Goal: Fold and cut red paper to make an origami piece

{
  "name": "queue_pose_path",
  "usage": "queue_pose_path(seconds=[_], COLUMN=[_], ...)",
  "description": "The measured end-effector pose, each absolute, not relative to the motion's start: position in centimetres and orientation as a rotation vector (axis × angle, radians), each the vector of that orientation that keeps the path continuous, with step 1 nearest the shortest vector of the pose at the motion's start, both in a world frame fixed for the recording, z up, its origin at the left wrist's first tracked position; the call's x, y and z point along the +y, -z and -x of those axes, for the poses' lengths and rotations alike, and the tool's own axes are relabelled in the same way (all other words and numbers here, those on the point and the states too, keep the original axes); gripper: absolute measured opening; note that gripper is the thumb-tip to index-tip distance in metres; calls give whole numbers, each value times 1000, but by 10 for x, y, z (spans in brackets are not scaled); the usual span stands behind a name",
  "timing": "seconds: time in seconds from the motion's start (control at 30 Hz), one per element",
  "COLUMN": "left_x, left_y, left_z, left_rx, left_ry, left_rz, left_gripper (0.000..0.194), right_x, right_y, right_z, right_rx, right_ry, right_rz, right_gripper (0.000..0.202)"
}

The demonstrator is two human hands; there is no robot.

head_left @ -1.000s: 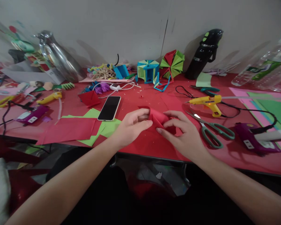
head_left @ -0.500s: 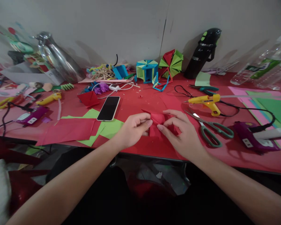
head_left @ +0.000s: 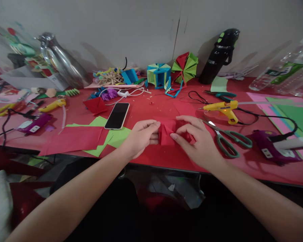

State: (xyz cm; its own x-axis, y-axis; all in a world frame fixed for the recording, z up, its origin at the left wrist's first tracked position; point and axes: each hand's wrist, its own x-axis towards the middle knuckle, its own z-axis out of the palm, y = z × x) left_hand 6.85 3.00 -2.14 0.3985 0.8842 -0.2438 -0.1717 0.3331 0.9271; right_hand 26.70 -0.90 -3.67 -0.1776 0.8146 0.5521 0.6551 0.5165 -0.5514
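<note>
Red cloth covers the table (head_left: 151, 107), pale wall right behind it. Folded red paper (head_left: 166, 132) sits near-centre, close to the near edge. Left hand (head_left: 141, 137) pinches its left side, right hand (head_left: 197, 141) pinches the right side, fingers closed on the paper. Phone (head_left: 117, 116) just left, loose red and green sheets (head_left: 86, 137) overhang the near edge. Scissors (head_left: 229, 137) and glue gun (head_left: 223, 109) just right. Far edge packed: paper models (head_left: 173, 72), black bottle (head_left: 219, 57). Bare cloth only between hands and models.

Both forearms are bare to the frame edge; no sleeves visible. Left hand (head_left: 141, 137) and right hand (head_left: 198, 141) are ungloved. Fingernails are short and unpainted.
</note>
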Motion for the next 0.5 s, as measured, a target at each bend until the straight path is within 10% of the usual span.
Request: queue_pose_path(seconds=[0.3, 0.5], left_x=[48, 44], left_y=[23, 21], left_z=[-52, -52], left_rx=[913, 844], left_ry=[-997, -1045], left_rz=[-930, -1071], left_gripper=[18, 22], right_x=[-11, -6], right_y=[32, 39], right_z=[-289, -275], right_rx=[-2175, -1318], right_ry=[-290, -1079], right_rz=[1056, 1162], right_gripper=[70, 42])
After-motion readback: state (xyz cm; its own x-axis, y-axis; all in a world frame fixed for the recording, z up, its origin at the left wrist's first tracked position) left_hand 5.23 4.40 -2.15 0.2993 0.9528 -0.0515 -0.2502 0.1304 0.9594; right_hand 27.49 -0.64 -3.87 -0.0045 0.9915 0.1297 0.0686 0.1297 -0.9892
